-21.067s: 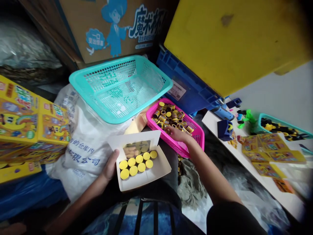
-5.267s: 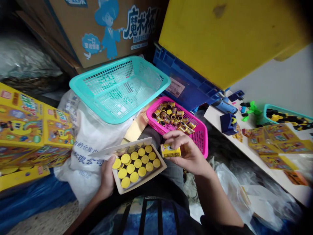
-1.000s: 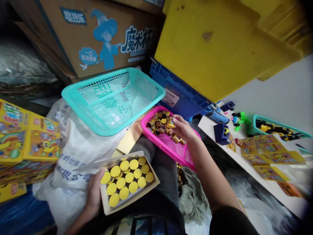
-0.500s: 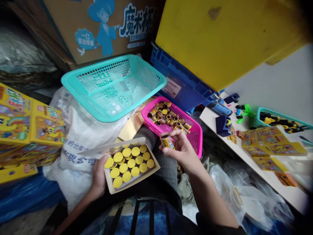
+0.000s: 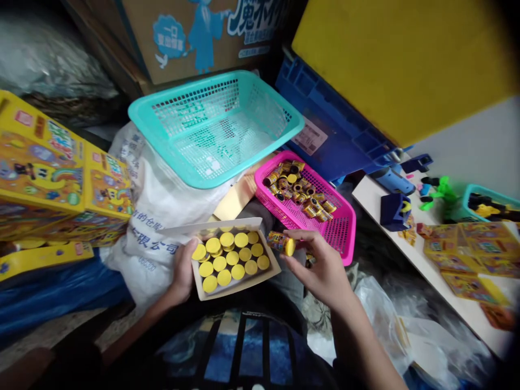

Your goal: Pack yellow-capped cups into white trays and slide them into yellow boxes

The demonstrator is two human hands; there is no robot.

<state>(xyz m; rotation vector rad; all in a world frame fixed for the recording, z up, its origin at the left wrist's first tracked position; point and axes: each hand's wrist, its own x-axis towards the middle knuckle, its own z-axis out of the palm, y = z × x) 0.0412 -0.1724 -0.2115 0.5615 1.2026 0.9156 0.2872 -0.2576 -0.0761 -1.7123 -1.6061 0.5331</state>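
My left hand (image 5: pixel 183 271) is closed on the left end of an open carton (image 5: pixel 239 290). Rows of small tubs with round yellow lids (image 5: pixel 220 264) fill much of the carton, some stacked on others. Just right of it, my right hand (image 5: pixel 314 260) pinches one small printed tub (image 5: pixel 279 241) between thumb and fingers. That tub lies on its side, its yellow lid facing right. Beyond my right hand sits a pink basket (image 5: pixel 350 238) holding several more such tubs (image 5: pixel 300 189).
A turquoise basket (image 5: pixel 203 174) rests on a white sack (image 5: pixel 152 216) ahead. Yellow printed boxes (image 5: pixel 52 168) are stacked at left. A blue crate (image 5: pixel 325 116) stands behind the pink basket. On the right, a white bench (image 5: pixel 371 197) carries flattened yellow packaging (image 5: pixel 467 244).
The tub in my right hand has turned from roughly upright to lying sideways, its yellow lid now showing. The whole view has shifted, so most things appear further right.
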